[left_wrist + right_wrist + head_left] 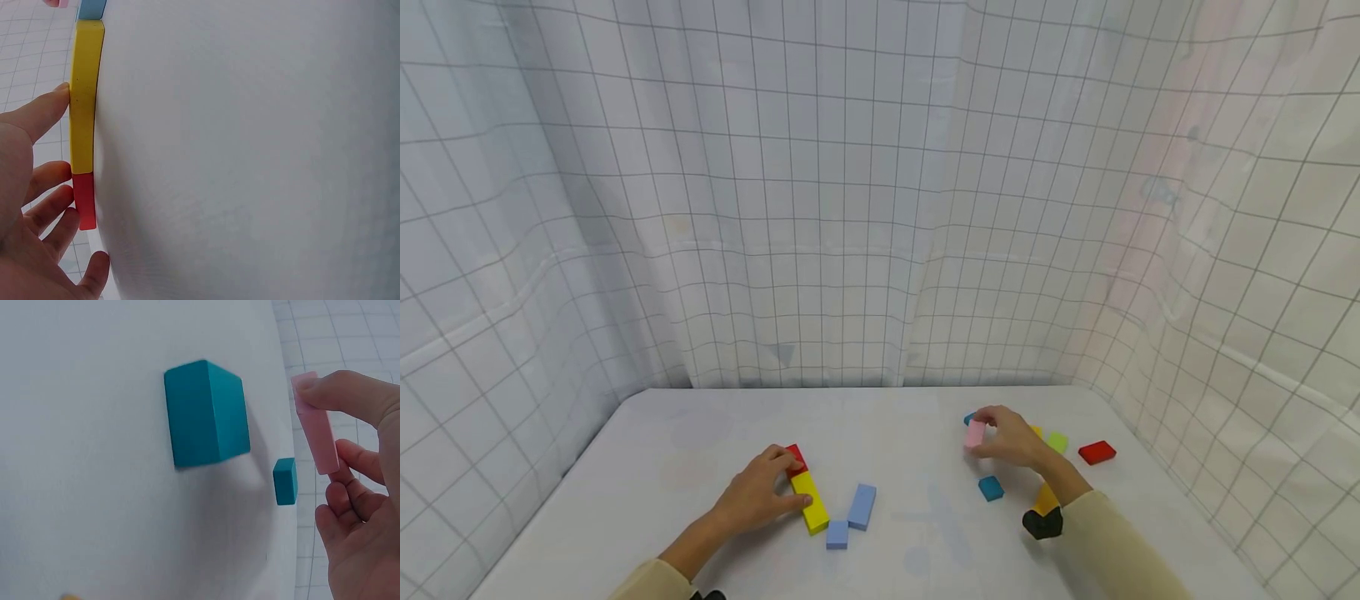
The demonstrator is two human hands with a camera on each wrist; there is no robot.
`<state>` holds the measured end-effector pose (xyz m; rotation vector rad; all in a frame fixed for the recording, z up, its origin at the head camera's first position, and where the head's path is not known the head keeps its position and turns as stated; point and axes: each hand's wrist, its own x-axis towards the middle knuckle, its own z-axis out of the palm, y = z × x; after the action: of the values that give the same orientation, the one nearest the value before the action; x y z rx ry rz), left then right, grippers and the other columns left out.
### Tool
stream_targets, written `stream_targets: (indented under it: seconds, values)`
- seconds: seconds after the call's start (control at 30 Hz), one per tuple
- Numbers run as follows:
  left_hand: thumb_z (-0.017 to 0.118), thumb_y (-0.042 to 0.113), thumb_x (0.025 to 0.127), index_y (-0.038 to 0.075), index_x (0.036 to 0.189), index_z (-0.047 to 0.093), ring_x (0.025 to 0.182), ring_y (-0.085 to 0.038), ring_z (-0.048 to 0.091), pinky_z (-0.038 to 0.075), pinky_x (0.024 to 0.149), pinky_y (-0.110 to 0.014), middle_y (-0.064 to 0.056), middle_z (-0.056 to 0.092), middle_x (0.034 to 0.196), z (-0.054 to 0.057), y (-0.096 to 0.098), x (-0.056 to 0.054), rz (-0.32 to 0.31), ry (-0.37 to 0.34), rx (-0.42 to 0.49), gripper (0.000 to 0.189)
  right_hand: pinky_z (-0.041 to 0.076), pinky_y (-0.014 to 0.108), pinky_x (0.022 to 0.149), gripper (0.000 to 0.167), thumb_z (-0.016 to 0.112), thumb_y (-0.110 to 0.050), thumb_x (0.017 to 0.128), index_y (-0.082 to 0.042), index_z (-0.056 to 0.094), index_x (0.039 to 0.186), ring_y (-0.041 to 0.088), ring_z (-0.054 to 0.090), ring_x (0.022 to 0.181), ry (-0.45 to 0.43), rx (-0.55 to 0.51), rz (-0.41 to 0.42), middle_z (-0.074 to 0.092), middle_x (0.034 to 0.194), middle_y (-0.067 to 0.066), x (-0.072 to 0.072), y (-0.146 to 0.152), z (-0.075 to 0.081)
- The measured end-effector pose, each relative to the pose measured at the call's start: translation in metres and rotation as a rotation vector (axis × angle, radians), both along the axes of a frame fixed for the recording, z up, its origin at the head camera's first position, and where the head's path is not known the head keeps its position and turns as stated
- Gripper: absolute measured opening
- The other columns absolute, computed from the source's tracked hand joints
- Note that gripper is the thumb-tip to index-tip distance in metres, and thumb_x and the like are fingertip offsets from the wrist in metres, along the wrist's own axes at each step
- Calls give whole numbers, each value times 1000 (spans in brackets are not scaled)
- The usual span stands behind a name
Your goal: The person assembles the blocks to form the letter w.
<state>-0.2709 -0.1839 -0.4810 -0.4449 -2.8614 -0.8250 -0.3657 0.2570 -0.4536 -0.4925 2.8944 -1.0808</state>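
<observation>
On the left of the table my left hand [760,493] rests its fingers against a red block [797,460] and its thumb on a long yellow block [811,503], the two lying end to end. In the left wrist view the thumb touches the yellow block [85,100] and the fingertips reach the red block [85,201]. Over at the right, my right hand [1011,437] pinches a pink block [975,434] between thumb and fingers. The right wrist view shows the pink block [320,440] raised above the table, near a teal block [194,415].
Two light blue blocks, one short [837,535] and one longer [862,507], lie beside the yellow one. Near my right arm are a blue block [991,488], a lime green block [1057,442], a red block [1097,452] and partly hidden yellow pieces. Gridded white curtains [820,208] surround the table.
</observation>
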Motion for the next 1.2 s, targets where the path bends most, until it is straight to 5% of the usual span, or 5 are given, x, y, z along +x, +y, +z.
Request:
stream_targets:
  seconds: [1.2]
  values:
    - [91, 36, 78, 8, 114, 70, 102, -25, 58, 55, 91, -51, -4, 59, 116, 0, 2, 1, 20, -20, -4, 50, 47, 49, 104, 59, 89, -33, 83, -4, 63, 128, 28, 56, 118, 15, -13, 275, 62, 125, 5, 15, -96, -17]
